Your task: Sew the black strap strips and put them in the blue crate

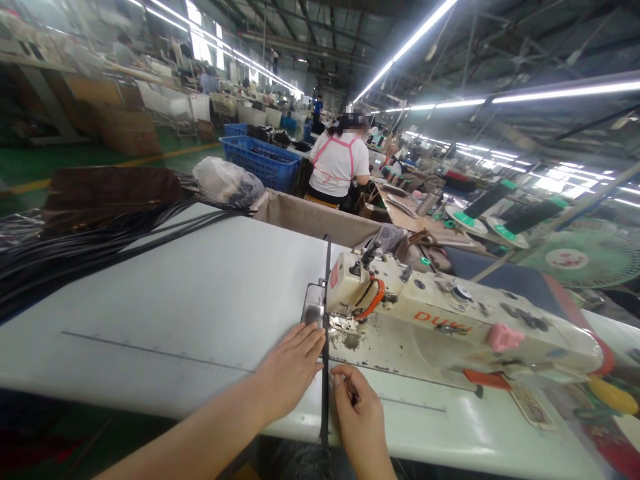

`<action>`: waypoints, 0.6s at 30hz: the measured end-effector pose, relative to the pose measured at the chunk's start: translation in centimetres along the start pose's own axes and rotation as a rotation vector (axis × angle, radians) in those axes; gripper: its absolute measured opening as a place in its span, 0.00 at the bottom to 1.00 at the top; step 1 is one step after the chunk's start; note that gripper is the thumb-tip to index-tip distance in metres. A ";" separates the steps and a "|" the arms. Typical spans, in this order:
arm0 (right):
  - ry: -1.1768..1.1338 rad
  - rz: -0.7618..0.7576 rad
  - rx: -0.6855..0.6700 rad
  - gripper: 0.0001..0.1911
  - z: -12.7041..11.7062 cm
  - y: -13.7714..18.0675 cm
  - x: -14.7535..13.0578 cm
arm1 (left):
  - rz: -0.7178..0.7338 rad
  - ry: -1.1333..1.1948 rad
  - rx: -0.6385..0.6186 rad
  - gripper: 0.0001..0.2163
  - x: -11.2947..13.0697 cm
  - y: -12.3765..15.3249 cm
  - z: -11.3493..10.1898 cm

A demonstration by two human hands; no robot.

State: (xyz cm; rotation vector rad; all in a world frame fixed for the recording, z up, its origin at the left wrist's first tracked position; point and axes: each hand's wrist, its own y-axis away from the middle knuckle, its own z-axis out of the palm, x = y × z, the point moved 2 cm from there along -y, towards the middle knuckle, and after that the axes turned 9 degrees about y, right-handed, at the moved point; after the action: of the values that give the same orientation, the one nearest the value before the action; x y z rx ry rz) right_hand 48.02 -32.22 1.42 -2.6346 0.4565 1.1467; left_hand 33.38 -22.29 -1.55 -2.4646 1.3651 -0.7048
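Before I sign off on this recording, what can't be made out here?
All in the head view:
What the right hand holds, if anything: curled fingers hide it.
Black strip: near end lost in the dark below the table.
Metal plate: partly covered by the left hand.
Ruler: markings too small.
Fan: cut off by the right edge.

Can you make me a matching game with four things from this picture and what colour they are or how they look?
Things
1. left hand
2. strip beside that hand
3. sewing machine
4. big plastic basket

Looks
A. cream with orange letters
B. blue
C. palm down, fingers stretched out
D. long and black

Right pairs: 1-C, 2-D, 3-A, 4-B
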 end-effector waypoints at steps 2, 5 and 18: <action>0.015 -0.008 0.000 0.17 0.0 0.0 0.0 | 0.001 0.002 0.002 0.20 -0.1 0.0 0.1; 0.014 -0.011 0.011 0.17 0.0 0.1 -0.1 | 0.015 -0.010 0.001 0.19 -0.1 0.1 0.2; 0.064 -0.066 0.041 0.15 0.3 0.2 0.2 | 0.020 -0.008 0.007 0.20 -0.1 0.0 0.0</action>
State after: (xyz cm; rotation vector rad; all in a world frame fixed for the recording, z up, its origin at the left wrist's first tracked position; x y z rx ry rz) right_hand 47.91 -32.40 1.07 -2.6365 0.3970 1.0256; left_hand 33.35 -22.24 -1.59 -2.4429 1.3799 -0.6937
